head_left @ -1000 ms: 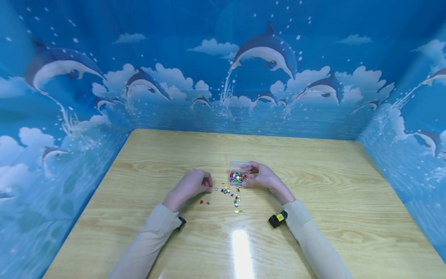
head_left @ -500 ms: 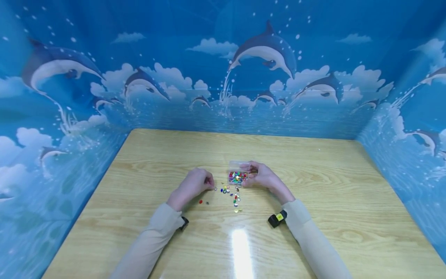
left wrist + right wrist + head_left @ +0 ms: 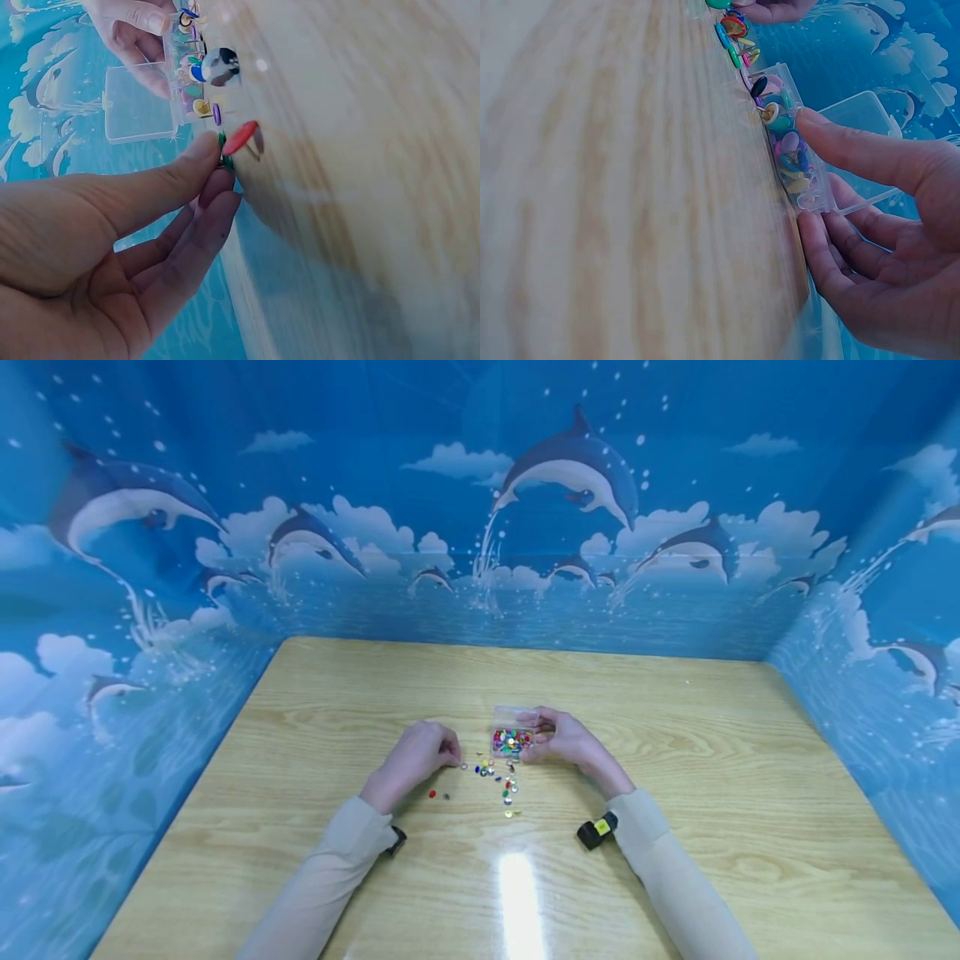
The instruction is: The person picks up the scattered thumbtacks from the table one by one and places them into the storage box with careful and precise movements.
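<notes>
In the head view, my left hand [image 3: 420, 752] is low over the table, left of a scatter of thumbtacks [image 3: 485, 771]. Its thumb and fingertips pinch a green thumbtack [image 3: 226, 160], mostly covered by the fingers in the left wrist view. A red thumbtack [image 3: 241, 138] shows just past those fingertips. My right hand [image 3: 567, 742] holds a small clear plastic box [image 3: 823, 187] by its right side, thumb on top and fingers below. Colourful thumbtacks fill the box, and its hinged clear lid [image 3: 866, 120] stands raised at the back.
A small dark tack [image 3: 447, 797] lies beside the red one, nearer me than the left hand. Two yellowish tacks [image 3: 509, 814] are at the near end of the scatter. Behind the wooden table [image 3: 675, 727] hangs a blue dolphin-print cloth [image 3: 450, 460].
My left hand has shifted slightly right, and the green thumbtack beside its fingertips is now covered in the head view. The right hand keeps its hold on the box.
</notes>
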{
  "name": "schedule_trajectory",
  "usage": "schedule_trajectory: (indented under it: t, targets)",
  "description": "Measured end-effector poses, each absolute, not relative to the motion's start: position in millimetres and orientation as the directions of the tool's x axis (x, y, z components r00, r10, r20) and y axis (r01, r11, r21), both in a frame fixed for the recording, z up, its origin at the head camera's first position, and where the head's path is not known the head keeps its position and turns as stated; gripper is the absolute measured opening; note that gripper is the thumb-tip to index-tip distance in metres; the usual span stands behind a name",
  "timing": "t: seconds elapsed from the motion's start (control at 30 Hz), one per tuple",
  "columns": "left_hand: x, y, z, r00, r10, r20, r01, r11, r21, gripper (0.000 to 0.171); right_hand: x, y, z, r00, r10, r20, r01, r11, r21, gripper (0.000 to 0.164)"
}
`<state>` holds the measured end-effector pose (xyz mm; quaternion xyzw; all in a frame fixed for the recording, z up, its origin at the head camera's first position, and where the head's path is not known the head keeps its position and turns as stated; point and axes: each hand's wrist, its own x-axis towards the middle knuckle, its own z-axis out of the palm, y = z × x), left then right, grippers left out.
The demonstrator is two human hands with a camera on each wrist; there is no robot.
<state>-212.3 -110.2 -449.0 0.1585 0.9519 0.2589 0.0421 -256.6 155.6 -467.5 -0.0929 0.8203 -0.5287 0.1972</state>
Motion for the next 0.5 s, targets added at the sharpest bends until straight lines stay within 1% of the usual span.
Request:
schedule_trajectory:
  t: [0.2, 0.5]
  targets:
    - [-212.9, -106.7, -446.3, -0.955, 0.296, -0.032, 0.239, 0.827, 0.509, 0.008, -255.1, 156.0, -467.0, -0.905, -0.359, -0.230, 0.063, 0.420, -0.905, 0.069]
    - [-220.9, -91.6, -435.2, -0.950, 0.312, 0.008, 0.264, 0.789, 0.555, 0.006, -256.5, 155.7, -467.8, -0.904, -0.359, -0.230, 0.060, 0.426, -0.903, 0.070]
